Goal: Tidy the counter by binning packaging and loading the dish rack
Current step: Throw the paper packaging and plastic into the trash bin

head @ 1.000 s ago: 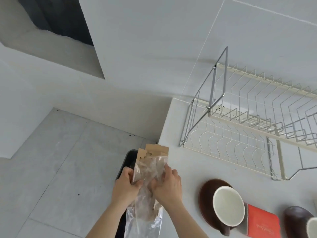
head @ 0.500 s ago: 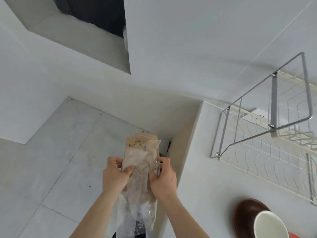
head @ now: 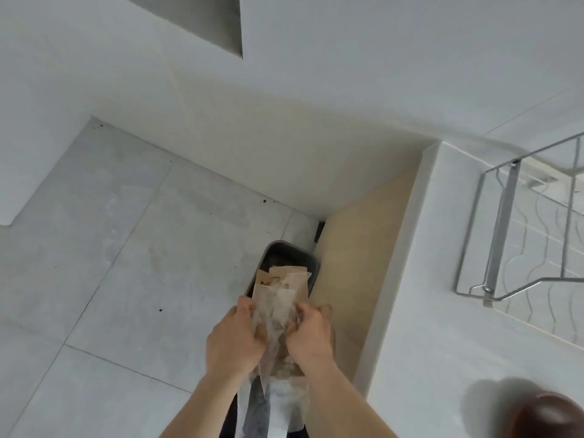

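The hands and the bag (head: 279, 314) have moved left, off the counter (head: 442, 311), and are now over the bin (head: 308, 259). The left hand (head: 232, 341) and the right hand (head: 308, 338) each squeeze one side of the one bag, probably to scrunch it small before dropping it. One bin stands on the floor by the counter's left edge. One dish rack (head: 505, 229) waits at the counter's far right corner.

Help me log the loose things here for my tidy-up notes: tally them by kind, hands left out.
Packaging held over the bin: 1, a clear plastic and brown card pack
Bins: 1, the dark bin on the floor
Dish racks: 1, the wire rack on the counter
Brown dishes: 1, partly out of frame
Total: 4
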The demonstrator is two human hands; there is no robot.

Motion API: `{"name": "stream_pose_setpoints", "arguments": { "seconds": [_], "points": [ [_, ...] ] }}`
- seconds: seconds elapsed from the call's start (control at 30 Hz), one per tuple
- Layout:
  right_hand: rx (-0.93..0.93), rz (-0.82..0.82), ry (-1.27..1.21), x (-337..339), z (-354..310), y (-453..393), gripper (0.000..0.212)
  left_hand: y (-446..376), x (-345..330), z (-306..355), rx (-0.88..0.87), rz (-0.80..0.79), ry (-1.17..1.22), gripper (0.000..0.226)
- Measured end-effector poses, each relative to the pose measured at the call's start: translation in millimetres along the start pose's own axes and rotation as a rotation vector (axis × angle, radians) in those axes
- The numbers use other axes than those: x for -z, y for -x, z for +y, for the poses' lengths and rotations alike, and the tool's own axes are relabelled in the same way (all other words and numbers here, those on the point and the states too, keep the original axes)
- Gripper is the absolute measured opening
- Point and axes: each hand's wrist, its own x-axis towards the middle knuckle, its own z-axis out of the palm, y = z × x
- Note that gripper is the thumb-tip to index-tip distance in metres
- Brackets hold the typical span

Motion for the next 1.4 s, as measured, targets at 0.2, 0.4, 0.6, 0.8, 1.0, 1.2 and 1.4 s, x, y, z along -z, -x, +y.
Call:
{"name": "stream_pose_setpoints", "arguments": {
  "seconds": [0.2,0.4,0.6,0.8,1.0,1.2,1.4],
  "points": [
    [-0.109,0.021,0.076,-35,1,-45,0.028,-46,-39,-25,-0.036,-0.147,-0.072,0.024],
    [-0.155,-0.018,0.135,-65,11,-78,0.021,-79,-70,-49,-0.083,-0.305,-0.087,0.032],
    [-0.185,-0.047,0.152,-83,14,-100,0.027,-100,-89,-60,-0.106,-0.338,-0.110,0.031],
    [-0.131,-0.158,0.201,-89,24,-132,0.052,-130,-111,-69,-0.134,-0.399,-0.199,0.042],
    [0.011,-0.084,0.373,-83,23,-120,0.052,-135,-103,-67,-0.188,-0.293,-0.358,0.048],
    [0.122,-0.097,0.506,-57,13,-86,0.063,-113,-70,-48,-0.242,-0.265,-0.422,0.051],
    [0.203,-0.042,0.529,-8,-4,-43,0.067,-80,-22,-20,-0.316,-0.231,-0.492,0.054]
  ]
}}
